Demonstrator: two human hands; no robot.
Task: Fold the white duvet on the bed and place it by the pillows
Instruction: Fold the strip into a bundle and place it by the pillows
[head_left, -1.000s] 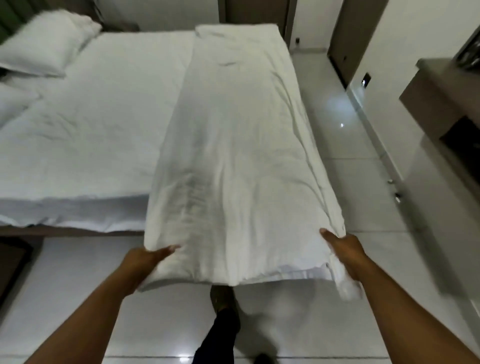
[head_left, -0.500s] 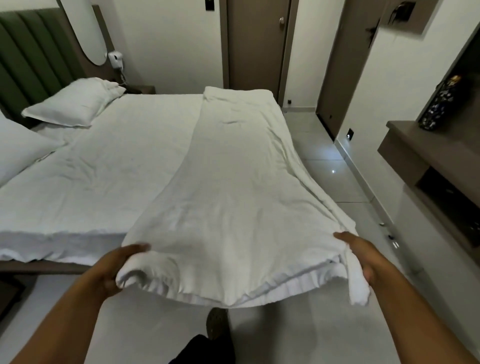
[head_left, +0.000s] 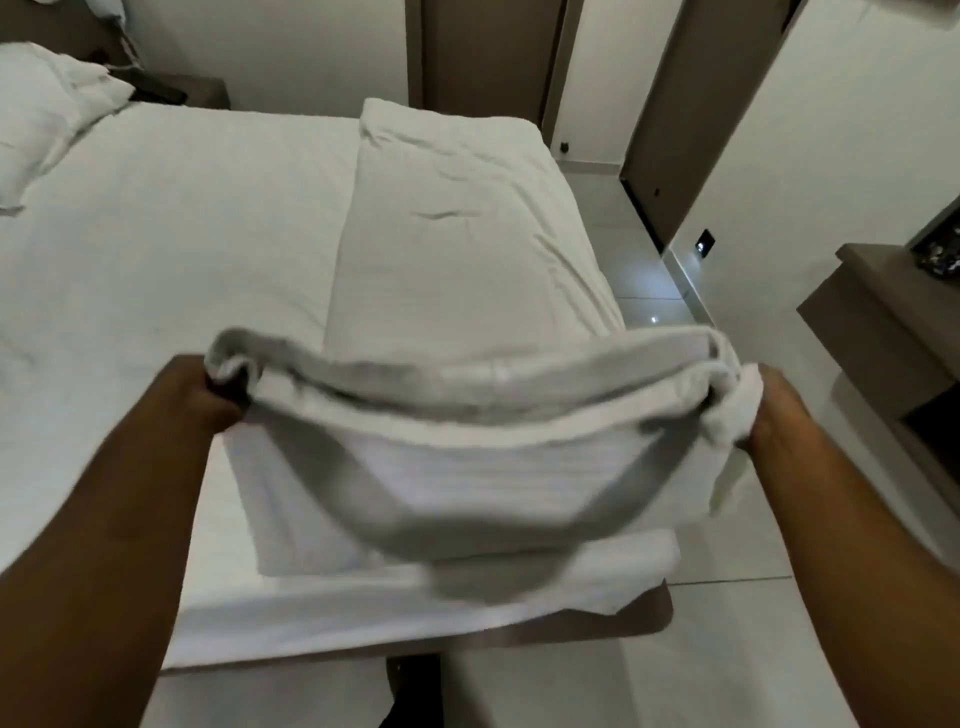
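Above the bed (head_left: 171, 249) foot, left hand (head_left: 208, 402), right hand (head_left: 779, 410), both gripping lifted white duvet (head_left: 457, 291) end

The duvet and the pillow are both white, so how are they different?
The duvet is a long folded strip down the bed's right side; the pillow is a short, puffy lump at the far left. The duvet's near end is lifted in both hands; the pillow lies untouched. Both are white, wrinkled bedding.

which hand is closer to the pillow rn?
Left. The left hand grips the duvet corner on the pillow side; the right hand holds the opposite corner.
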